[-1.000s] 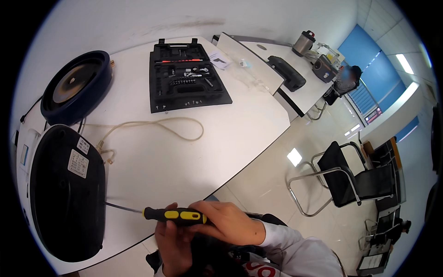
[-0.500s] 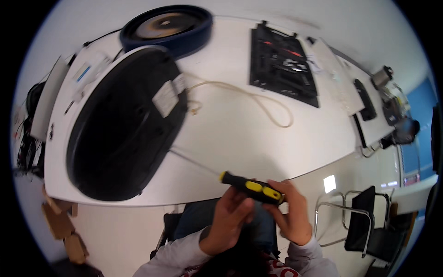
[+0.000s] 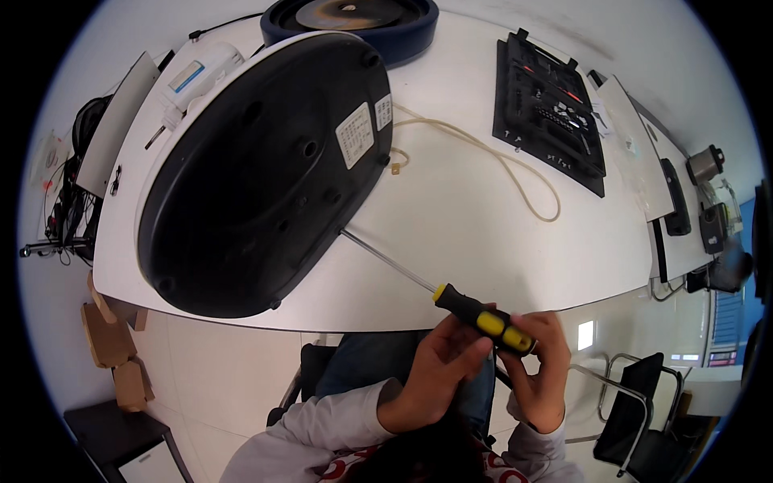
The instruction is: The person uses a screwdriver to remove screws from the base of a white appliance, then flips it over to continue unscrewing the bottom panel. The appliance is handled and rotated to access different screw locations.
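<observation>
Both my hands are on a long screwdriver (image 3: 493, 324) with a black and yellow handle. My left hand (image 3: 439, 374) is closed around the handle's underside, and my right hand (image 3: 541, 362) grips its butt end. The thin metal shaft points up and left, and its tip meets the near right edge of a large oval appliance (image 3: 241, 217). That appliance stands tilted on its side, its black underside with holes and white labels facing me. Whether the tip sits in a screw cannot be made out.
Behind the appliance lies a round dark-blue tub-like part (image 3: 411, 44). A beige cord (image 3: 515, 165) loops over the white table (image 3: 451, 217). An open black tool case (image 3: 547, 113) lies at the far right. Black chairs (image 3: 636, 419) stand right, cardboard (image 3: 109, 334) left.
My view has shifted, so the table things appear further right and higher. Both hands stay on the screwdriver, whose tip remains at the appliance's edge.
</observation>
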Available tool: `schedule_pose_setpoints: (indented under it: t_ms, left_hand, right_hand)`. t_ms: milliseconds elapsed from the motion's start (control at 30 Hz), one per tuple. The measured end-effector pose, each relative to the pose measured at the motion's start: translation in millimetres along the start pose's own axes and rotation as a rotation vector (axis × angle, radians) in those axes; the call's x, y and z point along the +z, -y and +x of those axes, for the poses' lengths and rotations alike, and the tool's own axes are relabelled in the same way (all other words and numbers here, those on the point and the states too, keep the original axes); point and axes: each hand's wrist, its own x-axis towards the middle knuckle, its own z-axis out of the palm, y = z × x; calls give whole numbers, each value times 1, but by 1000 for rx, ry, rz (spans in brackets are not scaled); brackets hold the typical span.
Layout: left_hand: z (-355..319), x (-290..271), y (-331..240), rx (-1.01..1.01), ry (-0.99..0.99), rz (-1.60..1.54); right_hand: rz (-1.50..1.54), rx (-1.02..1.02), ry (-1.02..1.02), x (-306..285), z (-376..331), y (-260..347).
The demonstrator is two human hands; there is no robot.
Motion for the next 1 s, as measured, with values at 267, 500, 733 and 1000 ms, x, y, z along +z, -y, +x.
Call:
schedule_pose_setpoints:
  t_ms: [267, 500, 733, 1000]
  left_hand:
    - [3, 3, 0, -44, -72, -21]
    - [4, -4, 1, 31, -75, 9]
    - [3, -8, -5, -3, -64, -60]
    - [4, -9, -5, 34, -45, -87]
  right_hand:
    - [218, 288, 72, 0, -3, 1]
    - [37, 57, -58, 7, 1, 1]
    - [211, 227, -132, 23, -3, 6]
    - [173, 168, -141, 24, -11, -5]
